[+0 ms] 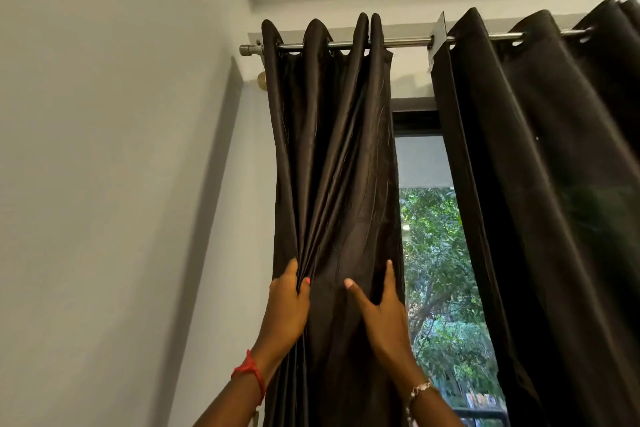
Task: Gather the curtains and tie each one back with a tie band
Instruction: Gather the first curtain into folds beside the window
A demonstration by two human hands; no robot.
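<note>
My left hand (287, 302), a red thread (251, 373) at its wrist, rises from 7 o'clock and pinches a bunch of pleats on the left curtain (332, 166), thumb in front and fingers curled behind the folds. My right hand (384, 308), a beaded bracelet (417, 388) at its wrist, comes up from 5 o'clock and lies flat on the same cloth just beside the curtain's window-side edge. Its thumb and forefinger are straight and spread wide; I cannot tell how its other fingers lie.

The dark brown left curtain fills the middle of the view, drawn into tight folds that run from my hands up toward 12 o'clock, where its eyelets hang on a metal rod (405, 42). At 3 o'clock the right curtain (540, 184), also dark, hangs more loosely spread on the same rod.

Between the two curtains a narrow strip of window (424, 163) shows in a dark frame, with green trees (436, 253) beyond the glass. A pale wall (104, 184) takes up the whole side from 8 to 11 o'clock, and the rod's end cap (247, 49) sits close to the corner.
</note>
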